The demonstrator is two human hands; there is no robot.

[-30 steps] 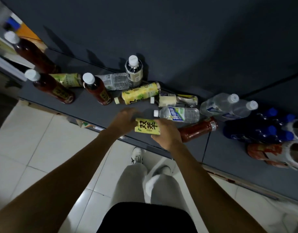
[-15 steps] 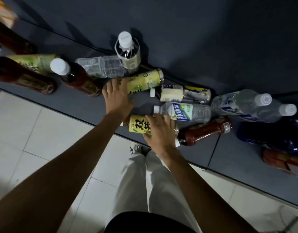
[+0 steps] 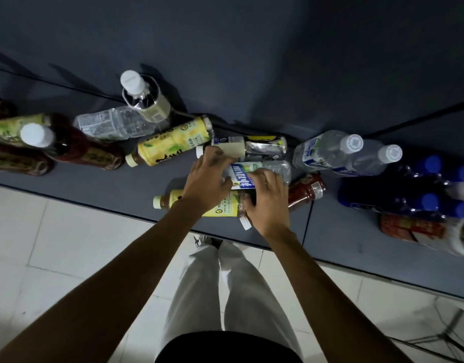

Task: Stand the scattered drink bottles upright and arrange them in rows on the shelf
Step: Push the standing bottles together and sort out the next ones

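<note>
Bottle axis: as it lies flat, my water bottle runs left-right, base rightward.
Left hand: fingers curl over its cap end.
Right hand: fingers grip its label, nearer me.

Lying bottles mid-shelf; standing bottles behind-left; bottle pack right.

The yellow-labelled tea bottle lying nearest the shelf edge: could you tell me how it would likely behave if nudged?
The yellow-labelled tea bottle lies on its round side on the smooth shelf, so it would probably roll. It sits near the front edge, so a roll that way might drop it. Brown liquid shows at its neck, so it is probably not empty.
</note>
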